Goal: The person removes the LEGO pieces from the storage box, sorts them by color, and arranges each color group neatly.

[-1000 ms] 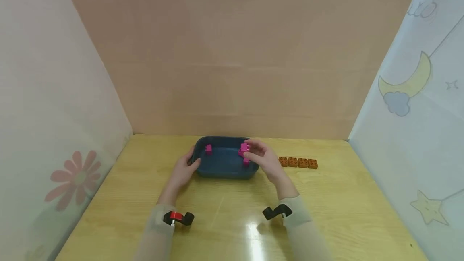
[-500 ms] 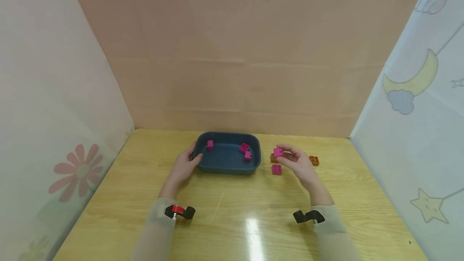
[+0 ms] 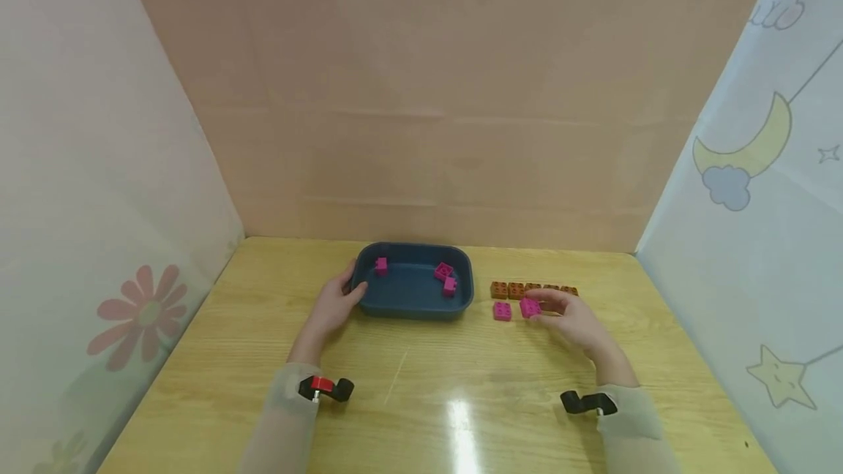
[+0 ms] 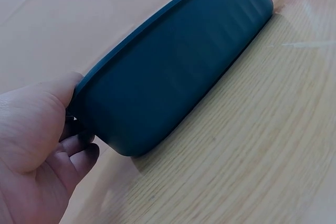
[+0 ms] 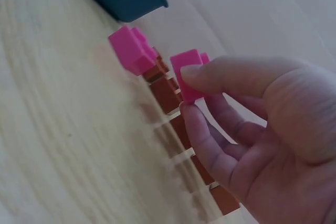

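My left hand (image 3: pixel 334 303) grips the left end of a dark blue tray (image 3: pixel 413 311), thumb over the rim and fingers beneath it in the left wrist view. Three pink building bricks lie inside: one brick (image 3: pixel 381 266) at the left, two bricks (image 3: pixel 449 286) at the right. My right hand (image 3: pixel 571 320) pinches a pink building brick (image 5: pixel 187 81) between thumb and fingers, low over the table. Left of it another pink brick (image 3: pixel 503 311) stands studs up. Behind both runs a row of several orange-brown bricks (image 3: pixel 500 290), partly hidden by my right hand.
The wooden table (image 3: pixel 408 401) ends at a plain tan backdrop (image 3: pixel 421 130). White panels with drawings stand at the left (image 3: pixel 118 167) and right (image 3: pixel 777 276). Each wrist carries a black strap mount (image 3: pixel 588 402).
My right hand has carried a pink brick out of the tray, rightward past the other pink brick, and lowered it in front of the orange-brown row. The left hand keeps its hold on the tray.
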